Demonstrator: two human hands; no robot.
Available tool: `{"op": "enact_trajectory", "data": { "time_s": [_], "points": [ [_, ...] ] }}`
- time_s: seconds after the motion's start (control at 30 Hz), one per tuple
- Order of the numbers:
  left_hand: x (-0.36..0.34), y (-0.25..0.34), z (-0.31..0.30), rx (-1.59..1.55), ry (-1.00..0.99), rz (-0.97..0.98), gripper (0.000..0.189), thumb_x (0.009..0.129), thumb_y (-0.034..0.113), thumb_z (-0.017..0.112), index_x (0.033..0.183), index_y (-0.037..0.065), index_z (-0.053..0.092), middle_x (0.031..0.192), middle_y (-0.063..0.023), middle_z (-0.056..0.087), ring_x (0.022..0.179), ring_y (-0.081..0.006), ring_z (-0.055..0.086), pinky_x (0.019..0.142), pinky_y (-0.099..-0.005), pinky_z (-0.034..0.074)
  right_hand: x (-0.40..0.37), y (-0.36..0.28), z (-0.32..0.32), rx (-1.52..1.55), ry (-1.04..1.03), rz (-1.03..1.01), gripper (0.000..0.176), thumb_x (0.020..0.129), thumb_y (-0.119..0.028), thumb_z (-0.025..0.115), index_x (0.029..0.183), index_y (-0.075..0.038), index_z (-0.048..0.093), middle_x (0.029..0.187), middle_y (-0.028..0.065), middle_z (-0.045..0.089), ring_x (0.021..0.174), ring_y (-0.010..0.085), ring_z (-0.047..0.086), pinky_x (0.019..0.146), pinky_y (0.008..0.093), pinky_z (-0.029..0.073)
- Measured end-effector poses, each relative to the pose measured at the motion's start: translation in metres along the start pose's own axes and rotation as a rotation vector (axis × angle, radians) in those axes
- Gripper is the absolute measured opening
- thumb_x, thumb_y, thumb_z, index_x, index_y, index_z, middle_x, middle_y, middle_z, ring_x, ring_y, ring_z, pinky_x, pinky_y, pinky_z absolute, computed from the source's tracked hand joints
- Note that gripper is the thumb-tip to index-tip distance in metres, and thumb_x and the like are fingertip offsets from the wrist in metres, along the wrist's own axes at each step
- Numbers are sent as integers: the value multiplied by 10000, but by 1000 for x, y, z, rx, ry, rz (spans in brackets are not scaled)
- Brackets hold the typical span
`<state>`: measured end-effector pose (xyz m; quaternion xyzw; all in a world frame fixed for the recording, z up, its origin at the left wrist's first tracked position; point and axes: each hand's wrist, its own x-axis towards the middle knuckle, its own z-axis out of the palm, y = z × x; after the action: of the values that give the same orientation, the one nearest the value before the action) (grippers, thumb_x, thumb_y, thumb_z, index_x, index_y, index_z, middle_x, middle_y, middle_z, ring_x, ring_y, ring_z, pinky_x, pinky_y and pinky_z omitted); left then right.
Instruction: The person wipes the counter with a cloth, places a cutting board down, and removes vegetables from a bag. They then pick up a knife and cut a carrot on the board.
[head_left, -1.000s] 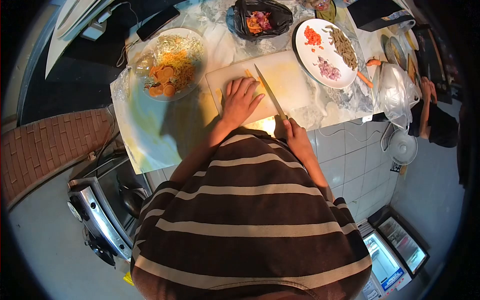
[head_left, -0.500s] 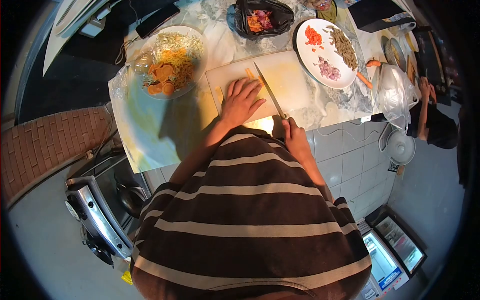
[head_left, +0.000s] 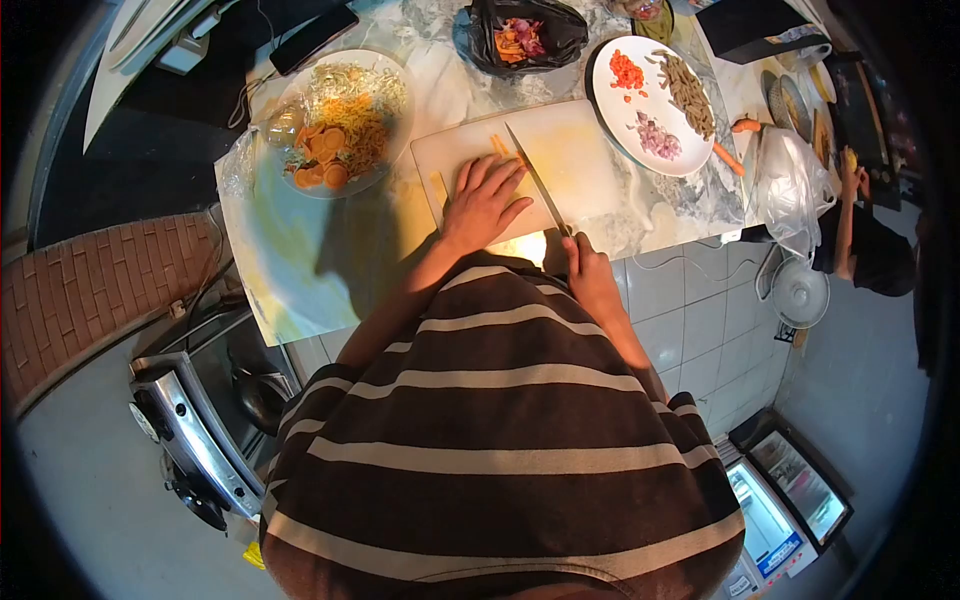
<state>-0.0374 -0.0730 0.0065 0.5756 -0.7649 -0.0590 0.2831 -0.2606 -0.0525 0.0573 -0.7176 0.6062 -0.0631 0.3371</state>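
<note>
My right hand (head_left: pixel 590 268) is wrapped round the handle of a kitchen knife (head_left: pixel 535 175), whose blade slants up and left across the white cutting board (head_left: pixel 588 185). My left hand (head_left: pixel 483 208) lies on the board left of the blade, fingers stretched out and thumb apart. Thin orange strips, probably carrot, (head_left: pixel 499 146) show between its fingertips and the blade. Anything under the palm is hidden. Another pale orange strip (head_left: pixel 438 187) rests near the board's left edge.
Left stands a clear plate (head_left: pixel 398 160) of shredded vegetables and carrot slices. On the right, a white plate (head_left: pixel 665 100) bears chopped red, purple and greenish-brown pieces. A black bag (head_left: pixel 483 55) holds scraps behind the board. Far right are a plastic bag (head_left: pixel 790 185) and another person's arm (head_left: pixel 846 235).
My hands and the knife have barely moved. At the far right, a yellowish thing now shows at the other person's hand.
</note>
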Motion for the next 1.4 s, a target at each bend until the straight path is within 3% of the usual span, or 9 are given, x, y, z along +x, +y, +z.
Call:
{"op": "enact_trajectory", "data": {
  "time_s": [0.33,0.4,0.57,0.87,1.03,1.13,1.27,1.37,1.4],
  "points": [
    [3,2,-4,0,1,0,493,927,379,592,1319,81,558,1341,-51,535,1286,-268,416,1088,-436,305,3,2,2,-105,8,-17,349,1030,-323,424,1025,15,512,669,331,591,664,528,593,561,593,472],
    [5,3,-8,-170,76,-93,465,902,273,636,1302,57,540,1334,-92,537,1255,-306,456,1060,-439,339,4,11,10,-116,15,-25,354,1029,-327,427,1049,16,514,671,331,594,662,526,597,563,589,478],
    [27,-3,-24,-255,175,-166,437,900,221,627,1281,32,527,1303,-127,549,1214,-334,492,1041,-446,353,4,13,13,-116,-20,-7,373,1026,-336,432,1106,20,512,683,336,600,671,521,607,571,586,486],
    [136,4,-59,-293,383,121,410,941,281,581,1278,51,544,1343,-120,535,1274,-318,468,1075,-443,327,4,12,12,-98,-3,-20,363,1025,-331,435,1088,21,497,668,339,591,666,533,597,564,599,478],
    [151,29,-33,-242,196,211,522,957,406,529,1401,137,474,1460,-76,446,1398,-270,351,1158,-485,216,4,12,14,-76,-27,24,362,1026,-340,429,1062,14,492,673,334,595,665,534,595,562,602,474],
    [136,31,7,-95,10,270,598,978,524,421,1514,281,310,1579,-45,272,1465,-254,226,1183,-547,100,4,13,15,-84,-23,15,370,1026,-346,425,1084,13,497,683,335,599,669,535,595,564,603,473],
    [116,18,43,-86,-71,276,601,982,538,389,1522,296,283,1596,-33,222,1472,-253,208,1185,-554,82,4,11,14,-70,-22,55,362,1029,-342,419,1078,8,495,694,337,602,672,538,594,570,604,473],
    [117,15,35,-109,-90,238,599,982,529,387,1522,291,284,1592,-38,229,1476,-251,202,1183,-551,83,4,8,13,-111,-42,39,362,1031,-337,413,1087,11,494,689,329,605,670,537,593,578,605,475],
    [116,12,30,-172,-20,217,567,995,448,419,1497,200,326,1552,-75,304,1454,-265,256,1181,-540,93,4,6,11,-86,-39,44,359,1032,-332,412,1091,12,495,687,324,606,671,534,594,578,604,473]
  ]
}}
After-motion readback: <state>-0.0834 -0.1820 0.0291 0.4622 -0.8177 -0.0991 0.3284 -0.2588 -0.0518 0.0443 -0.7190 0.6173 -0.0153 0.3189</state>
